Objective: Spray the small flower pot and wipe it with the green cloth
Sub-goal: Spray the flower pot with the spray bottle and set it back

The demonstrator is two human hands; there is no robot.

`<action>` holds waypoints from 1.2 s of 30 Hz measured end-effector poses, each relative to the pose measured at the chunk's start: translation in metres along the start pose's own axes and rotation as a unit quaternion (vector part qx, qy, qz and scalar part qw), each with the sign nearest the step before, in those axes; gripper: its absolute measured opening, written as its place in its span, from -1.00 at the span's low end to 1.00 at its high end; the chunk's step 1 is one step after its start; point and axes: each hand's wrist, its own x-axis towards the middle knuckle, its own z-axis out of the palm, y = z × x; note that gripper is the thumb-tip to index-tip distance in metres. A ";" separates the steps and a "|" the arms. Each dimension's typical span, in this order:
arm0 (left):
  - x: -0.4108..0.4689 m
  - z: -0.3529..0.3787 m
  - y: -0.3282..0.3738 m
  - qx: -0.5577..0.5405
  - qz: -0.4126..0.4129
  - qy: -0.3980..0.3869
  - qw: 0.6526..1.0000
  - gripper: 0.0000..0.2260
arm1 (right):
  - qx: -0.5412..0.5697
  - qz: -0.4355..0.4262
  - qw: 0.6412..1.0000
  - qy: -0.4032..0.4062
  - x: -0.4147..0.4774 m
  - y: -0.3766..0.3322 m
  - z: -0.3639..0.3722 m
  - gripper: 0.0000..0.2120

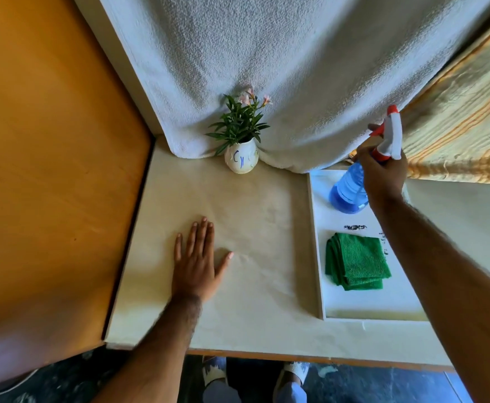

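Observation:
A small white flower pot (241,158) with blue marks and a green plant with pink flowers stands at the back of the table, against the hanging grey towel. My right hand (383,173) is closed around the neck of a blue spray bottle (348,190) with a red and white trigger head, over the white tray (318,257) on the right. The bottle's base is at or just above the tray; I cannot tell which. A folded green cloth (357,261) lies on the tray, nearer me. My left hand (197,263) rests flat on the table, fingers spread, holding nothing.
A beige paper-covered tabletop (252,216) spans the scene. An orange wooden panel (49,170) walls the left side. A grey towel (252,68) hangs behind the pot, and a striped yellow fabric (464,126) hangs at the right. The table's front edge is close to me.

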 end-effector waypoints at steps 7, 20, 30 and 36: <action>0.001 -0.001 0.000 -0.001 -0.003 -0.001 1.000 -0.23 | -0.067 0.005 0.990 -0.123 -0.039 -0.056 0.028 -0.84; -0.001 0.001 0.001 -0.014 0.000 0.038 0.999 -0.28 | -0.262 0.123 0.910 -0.298 -0.107 -0.028 0.133 -0.59; -0.001 0.001 0.000 -0.018 -0.004 0.028 0.999 -0.27 | -0.269 0.127 0.906 -0.302 -0.100 -0.029 0.137 -0.64; -0.001 -0.001 0.001 -0.012 -0.006 0.018 1.000 -0.26 | -0.258 0.138 0.905 -0.310 -0.098 -0.029 0.137 -0.69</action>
